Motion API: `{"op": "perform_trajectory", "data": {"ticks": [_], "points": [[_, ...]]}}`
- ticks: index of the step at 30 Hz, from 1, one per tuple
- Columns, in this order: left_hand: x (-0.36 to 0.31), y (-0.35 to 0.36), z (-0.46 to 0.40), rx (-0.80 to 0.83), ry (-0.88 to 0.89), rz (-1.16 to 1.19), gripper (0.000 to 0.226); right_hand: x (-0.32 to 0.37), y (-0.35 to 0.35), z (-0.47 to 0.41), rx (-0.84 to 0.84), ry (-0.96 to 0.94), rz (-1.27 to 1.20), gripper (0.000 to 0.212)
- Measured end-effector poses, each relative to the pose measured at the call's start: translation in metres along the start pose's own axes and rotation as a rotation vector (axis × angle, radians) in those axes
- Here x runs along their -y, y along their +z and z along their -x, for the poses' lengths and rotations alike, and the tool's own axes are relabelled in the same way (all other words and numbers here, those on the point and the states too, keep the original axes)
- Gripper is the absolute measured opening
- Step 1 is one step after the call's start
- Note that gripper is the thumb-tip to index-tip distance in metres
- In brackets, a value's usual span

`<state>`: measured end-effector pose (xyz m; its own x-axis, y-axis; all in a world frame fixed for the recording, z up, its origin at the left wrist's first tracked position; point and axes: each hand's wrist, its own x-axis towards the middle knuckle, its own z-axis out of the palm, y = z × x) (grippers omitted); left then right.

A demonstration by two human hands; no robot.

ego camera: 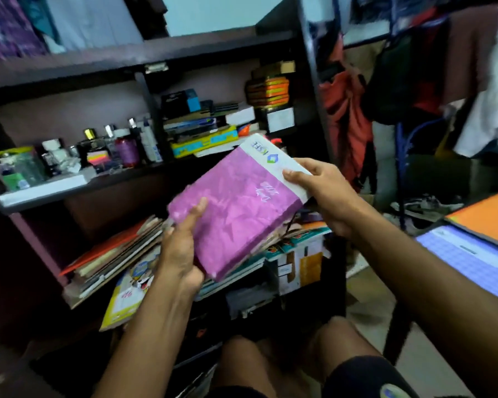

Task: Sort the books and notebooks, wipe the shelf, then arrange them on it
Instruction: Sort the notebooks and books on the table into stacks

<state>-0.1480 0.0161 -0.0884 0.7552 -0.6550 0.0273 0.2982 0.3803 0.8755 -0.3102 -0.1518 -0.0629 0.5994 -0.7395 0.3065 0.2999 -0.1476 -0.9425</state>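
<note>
from the head camera we find much of the scene soft with blur, and the dark wooden shelf unit [167, 57] loses its left side and foot to shadow. the thick purple diary with a white band along one short edge [236, 211] is held in mid-air at the centre, tilted, the band toward one o'clock; we can read a logo on the band, but the pale script on the cover is too smeared to read. our left hand [181, 248] grips the diary's lower corner at seven o'clock, thumb flat on the glossy cover and fingers curled underneath, out of sight. our right hand [325, 193] pinches the white band at two o'clock, thumb on top, the other fingers hidden behind the book.

below the diary, at six o'clock, a slumped heap of thin paper notebooks and folders [118, 259] fills the lower shelf; the diary and our left arm cover its middle, so we cannot count them. a yellow cartoon-printed booklet [127, 297] juts out from the heap's front.

at ten o'clock the middle shelf carries small bottles with shiny caps [121, 147], their labels unreadable. at twelve o'clock lie flat stacked boxes and books [204, 130], and beside them a pile of orange-edged cases [268, 90].

at three o'clock an orange folder [489, 216] and a blue gridded sheet [469, 257] are cut off by the frame edge.
</note>
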Motion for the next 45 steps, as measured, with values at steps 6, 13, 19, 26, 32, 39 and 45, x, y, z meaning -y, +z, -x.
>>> {"op": "perform_trajectory", "data": {"ticks": [6,13,19,26,32,39,45], "points": [[0.099,0.087,0.045,0.215,-0.28,-0.038,0.037,0.016,-0.137,0.074,-0.173,0.137,0.207,0.029],[0.231,0.233,0.08,0.275,-0.468,-0.16,0.058,0.002,-0.31,0.132,-0.71,0.127,-0.189,0.018],[0.296,0.381,0.064,0.259,-0.406,-0.257,0.025,-0.019,-0.437,0.085,-0.95,-0.005,-0.062,0.063],[0.442,0.425,-0.035,0.212,-0.282,-0.583,0.132,-0.072,-0.525,0.055,-0.766,0.268,0.253,0.05],[0.402,0.433,0.019,0.234,-0.091,-0.563,0.124,-0.075,-0.522,0.059,-0.826,0.238,0.056,0.065],[0.354,0.469,0.09,0.278,0.087,-0.303,0.068,0.02,-0.51,0.099,-0.888,0.007,-0.093,0.031],[0.343,0.469,0.146,0.444,-0.077,-0.272,0.073,0.034,-0.518,0.151,-0.997,-0.032,-0.098,0.021]]}}
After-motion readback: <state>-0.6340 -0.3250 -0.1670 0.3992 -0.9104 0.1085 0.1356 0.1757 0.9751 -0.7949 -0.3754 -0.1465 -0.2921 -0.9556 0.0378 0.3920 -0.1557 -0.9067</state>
